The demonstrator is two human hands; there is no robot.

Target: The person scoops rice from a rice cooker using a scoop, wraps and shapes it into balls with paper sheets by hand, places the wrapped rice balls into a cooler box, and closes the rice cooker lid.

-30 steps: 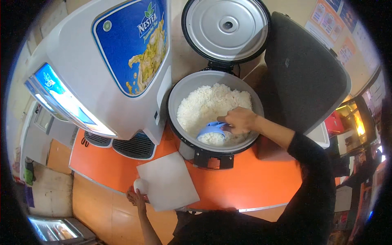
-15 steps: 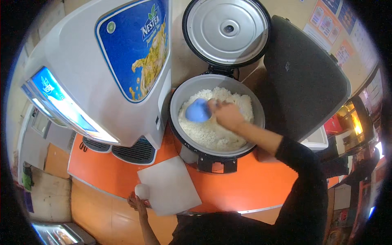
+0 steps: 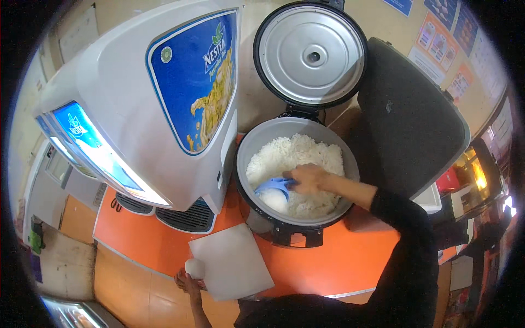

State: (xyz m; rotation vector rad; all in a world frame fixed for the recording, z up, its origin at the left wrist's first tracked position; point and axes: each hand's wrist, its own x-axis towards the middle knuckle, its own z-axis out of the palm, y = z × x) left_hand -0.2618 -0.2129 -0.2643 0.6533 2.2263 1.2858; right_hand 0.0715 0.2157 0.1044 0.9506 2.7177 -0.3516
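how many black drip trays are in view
2: a black drip tray under the white dispenser, nearer the rice cooker, and a second tray, partly covered, to its left. Others could hide behind the dispenser.

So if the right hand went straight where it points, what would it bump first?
The right hand, with the blue scoop in front, would probably meet the pot's grey inner wall on the left. White rice might come sooner; depth is hard to tell.
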